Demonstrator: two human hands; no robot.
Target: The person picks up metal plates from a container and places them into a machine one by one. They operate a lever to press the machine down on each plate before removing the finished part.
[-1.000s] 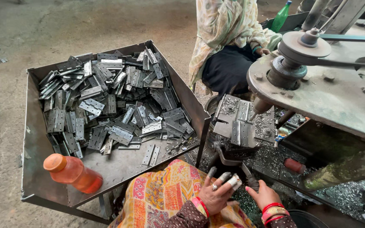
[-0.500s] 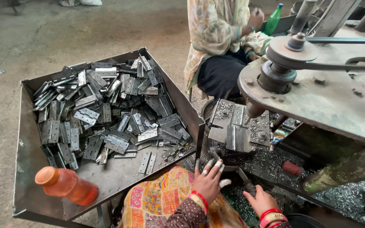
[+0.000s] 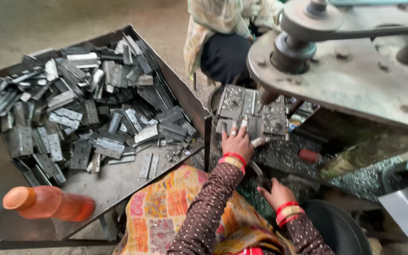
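Left hand (image 3: 236,142) is laid flat, fingers spread, on metal plate (image 3: 242,126) at machine bed. Right hand (image 3: 276,194) grip hidden, cannot tell. Orange bottle (image 3: 48,203) seen lying in tray (image 3: 119,182).

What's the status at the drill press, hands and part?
Left hand flat on metal plate under drill. Right hand low, on lever. Shavings all around.
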